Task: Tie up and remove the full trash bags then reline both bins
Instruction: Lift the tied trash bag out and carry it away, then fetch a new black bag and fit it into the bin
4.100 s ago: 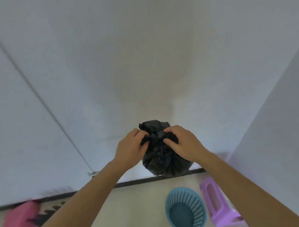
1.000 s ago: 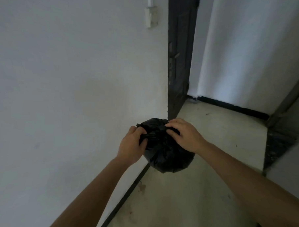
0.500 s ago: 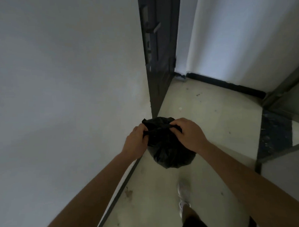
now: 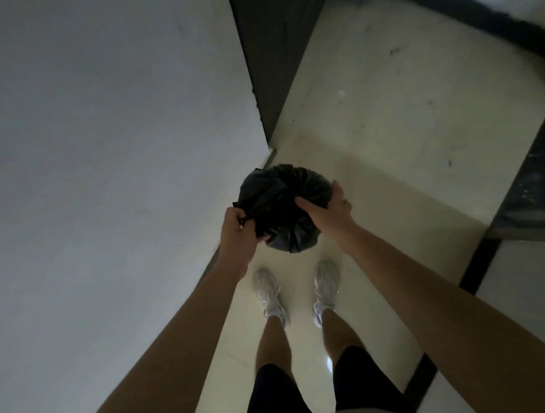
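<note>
A full black trash bag (image 4: pixel 283 206) hangs in front of me above the floor, held between both hands. My left hand (image 4: pixel 236 236) is closed on a twisted flap of the bag at its left side. My right hand (image 4: pixel 326 211) presses against the bag's right side, thumb across the plastic. The bag's bottom bulges below my hands, over my two white shoes (image 4: pixel 270 292). No bin is in view.
A pale wall (image 4: pixel 106 151) runs close along my left. A dark door (image 4: pixel 268 59) stands ahead at the wall's end. The cream tiled floor (image 4: pixel 386 123) stretches ahead and right, with dark strips (image 4: pixel 526 189) at the right.
The view has tilted down from the doorway to the floor and my feet. My left hand has pulled a flap of the bag out to the left; the bag stays between both hands.
</note>
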A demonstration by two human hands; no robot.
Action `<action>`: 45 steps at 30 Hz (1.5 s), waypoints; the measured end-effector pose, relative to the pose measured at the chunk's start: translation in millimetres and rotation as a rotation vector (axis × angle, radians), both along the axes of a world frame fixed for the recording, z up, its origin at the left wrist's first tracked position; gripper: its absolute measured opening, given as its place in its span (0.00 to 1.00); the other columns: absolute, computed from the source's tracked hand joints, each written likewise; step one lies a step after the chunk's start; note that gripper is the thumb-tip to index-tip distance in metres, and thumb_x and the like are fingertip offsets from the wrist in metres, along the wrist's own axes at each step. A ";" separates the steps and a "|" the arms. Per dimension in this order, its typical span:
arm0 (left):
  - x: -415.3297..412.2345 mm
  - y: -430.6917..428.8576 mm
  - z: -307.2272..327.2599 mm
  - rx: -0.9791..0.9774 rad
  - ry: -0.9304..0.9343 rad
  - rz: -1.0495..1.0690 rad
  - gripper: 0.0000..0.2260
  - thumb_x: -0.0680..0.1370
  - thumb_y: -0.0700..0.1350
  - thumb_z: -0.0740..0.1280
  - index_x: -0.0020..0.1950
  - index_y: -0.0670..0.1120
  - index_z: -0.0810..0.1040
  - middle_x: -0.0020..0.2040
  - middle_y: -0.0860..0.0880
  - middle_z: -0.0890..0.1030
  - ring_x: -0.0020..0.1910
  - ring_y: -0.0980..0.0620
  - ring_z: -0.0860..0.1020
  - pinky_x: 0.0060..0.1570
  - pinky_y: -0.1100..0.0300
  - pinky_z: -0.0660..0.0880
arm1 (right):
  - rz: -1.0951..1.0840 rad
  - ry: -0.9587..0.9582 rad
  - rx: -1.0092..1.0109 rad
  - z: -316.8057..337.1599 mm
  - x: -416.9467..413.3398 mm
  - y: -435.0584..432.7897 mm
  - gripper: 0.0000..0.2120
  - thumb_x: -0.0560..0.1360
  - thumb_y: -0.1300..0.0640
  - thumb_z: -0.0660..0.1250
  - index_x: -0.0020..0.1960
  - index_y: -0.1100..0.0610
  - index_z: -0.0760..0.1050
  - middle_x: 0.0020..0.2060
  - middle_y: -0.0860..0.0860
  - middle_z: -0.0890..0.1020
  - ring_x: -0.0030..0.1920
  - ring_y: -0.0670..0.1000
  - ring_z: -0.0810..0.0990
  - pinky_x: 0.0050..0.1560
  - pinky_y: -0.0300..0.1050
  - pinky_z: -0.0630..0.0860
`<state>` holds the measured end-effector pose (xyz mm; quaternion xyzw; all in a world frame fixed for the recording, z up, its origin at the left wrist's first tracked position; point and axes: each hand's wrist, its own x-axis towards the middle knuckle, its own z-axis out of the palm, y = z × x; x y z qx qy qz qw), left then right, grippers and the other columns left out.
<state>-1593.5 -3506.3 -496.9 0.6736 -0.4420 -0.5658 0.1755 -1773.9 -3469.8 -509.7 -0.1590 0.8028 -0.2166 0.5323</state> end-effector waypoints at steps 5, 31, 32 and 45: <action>4.9 -13.4 -112.1 0.088 -0.138 -0.029 0.09 0.75 0.34 0.60 0.45 0.49 0.67 0.44 0.48 0.71 0.45 0.46 0.73 0.46 0.44 0.79 | -0.042 -0.075 -0.040 -119.7 9.4 -8.1 0.33 0.70 0.40 0.75 0.70 0.50 0.70 0.63 0.53 0.79 0.61 0.57 0.79 0.59 0.58 0.79; 30.6 -28.2 -137.7 -0.471 -0.724 -0.596 0.28 0.83 0.59 0.45 0.80 0.47 0.52 0.81 0.41 0.49 0.80 0.41 0.47 0.76 0.40 0.50 | 0.692 0.788 -0.443 -137.9 5.9 -30.3 0.32 0.84 0.42 0.53 0.82 0.54 0.48 0.80 0.61 0.48 0.79 0.64 0.49 0.77 0.61 0.52; 26.9 -32.3 -105.1 -0.510 -0.746 -0.584 0.28 0.84 0.60 0.45 0.80 0.47 0.51 0.81 0.40 0.48 0.80 0.41 0.47 0.76 0.40 0.49 | 0.703 0.824 -0.493 -107.1 3.7 -34.3 0.32 0.84 0.42 0.53 0.82 0.55 0.49 0.80 0.62 0.48 0.79 0.64 0.48 0.78 0.61 0.51; 140.8 96.2 214.3 -0.680 -1.109 -0.121 0.29 0.84 0.58 0.50 0.80 0.45 0.52 0.80 0.39 0.48 0.79 0.40 0.45 0.75 0.36 0.48 | 1.060 0.699 -1.118 182.0 128.0 -23.9 0.37 0.82 0.39 0.55 0.81 0.57 0.48 0.80 0.64 0.45 0.80 0.63 0.45 0.78 0.61 0.48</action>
